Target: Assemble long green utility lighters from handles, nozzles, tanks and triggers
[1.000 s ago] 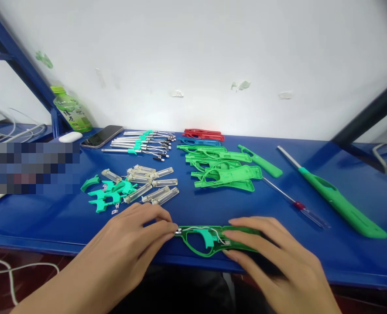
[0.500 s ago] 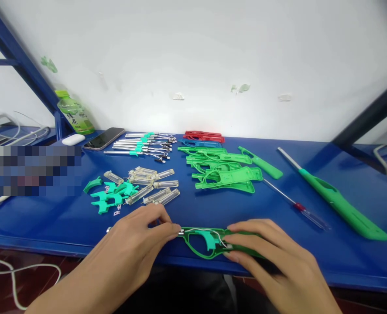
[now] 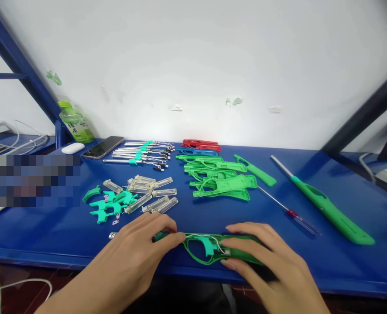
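Near the table's front edge, an opened green lighter shell half (image 3: 244, 255) lies lengthwise with its hollow side up. Inside it sit a turquoise trigger (image 3: 209, 246) and a white wire (image 3: 213, 236) running towards the handle. My left hand (image 3: 144, 248) pinches the narrow neck between thumb and fingers; a metal tube end (image 3: 112, 235) sticks out past it on the left. My right hand (image 3: 265, 253) is closed around the handle, its fingertips reaching in by the wire's end. Part of the handle is hidden under the right fingers.
Behind my hands lie turquoise triggers (image 3: 99, 216), clear fuel tanks (image 3: 139, 203) and metal tubes with wires (image 3: 128, 152). Green shell halves (image 3: 224, 185) are piled centrally. On the right are a screwdriver (image 3: 292, 213) and a whole green lighter (image 3: 330, 209). A phone (image 3: 104, 147) and bottle (image 3: 77, 125) stand back left.
My left thumb and fingertips have shifted slightly right along the neck, covering the metal joint that showed before. The right hand keeps its grip. The whole view has tilted a little.
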`<state>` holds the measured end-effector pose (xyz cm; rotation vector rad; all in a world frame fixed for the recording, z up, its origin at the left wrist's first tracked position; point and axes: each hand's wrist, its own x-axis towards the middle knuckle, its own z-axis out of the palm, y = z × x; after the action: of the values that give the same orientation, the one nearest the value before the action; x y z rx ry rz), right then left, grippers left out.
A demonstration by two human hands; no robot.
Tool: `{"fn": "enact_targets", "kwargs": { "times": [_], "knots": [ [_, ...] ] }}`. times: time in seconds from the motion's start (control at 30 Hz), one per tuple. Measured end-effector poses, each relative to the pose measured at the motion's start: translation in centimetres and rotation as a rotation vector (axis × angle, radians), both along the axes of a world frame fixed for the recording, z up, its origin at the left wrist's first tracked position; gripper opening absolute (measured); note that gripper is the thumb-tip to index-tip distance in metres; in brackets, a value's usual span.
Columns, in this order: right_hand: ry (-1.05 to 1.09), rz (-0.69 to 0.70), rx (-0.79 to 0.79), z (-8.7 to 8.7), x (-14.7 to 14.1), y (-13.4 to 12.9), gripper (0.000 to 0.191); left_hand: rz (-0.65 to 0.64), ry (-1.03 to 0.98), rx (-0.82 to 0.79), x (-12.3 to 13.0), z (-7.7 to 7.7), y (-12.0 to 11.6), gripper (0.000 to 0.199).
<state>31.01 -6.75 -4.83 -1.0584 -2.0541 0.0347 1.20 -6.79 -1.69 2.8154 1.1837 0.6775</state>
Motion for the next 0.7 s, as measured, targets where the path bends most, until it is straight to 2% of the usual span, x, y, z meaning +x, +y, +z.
{"fn": "enact_targets", "kwargs": {
  "times": [0.13, 0.27, 0.33, 0.5, 0.7],
  "knots": [
    [-0.008, -0.034, 0.009, 0.2, 0.2, -0.4, 0.017, -0.020, 0.005, 0.014, 0.2, 0.1, -0.1, 0.050],
    [-0.028, -0.103, -0.067, -0.3, 0.7, -0.9, 0.024, 0.005, -0.001, 0.058, -0.2, 0.8, 0.4, 0.042],
    [-0.042, -0.132, -0.112, -0.7, 0.9, -1.1, 0.030, 0.067, -0.054, 0.110, -0.8, 1.3, 0.9, 0.035],
    [-0.021, -0.140, -0.187, -0.8, 0.6, -1.5, 0.044, 0.318, -0.166, 0.283, -3.2, 2.8, 1.9, 0.023],
    [0.027, -0.140, -0.213, -0.5, 0.3, -1.8, 0.053, 0.415, -0.108, 0.282, -5.7, 3.5, 2.7, 0.024]
  ]
}}
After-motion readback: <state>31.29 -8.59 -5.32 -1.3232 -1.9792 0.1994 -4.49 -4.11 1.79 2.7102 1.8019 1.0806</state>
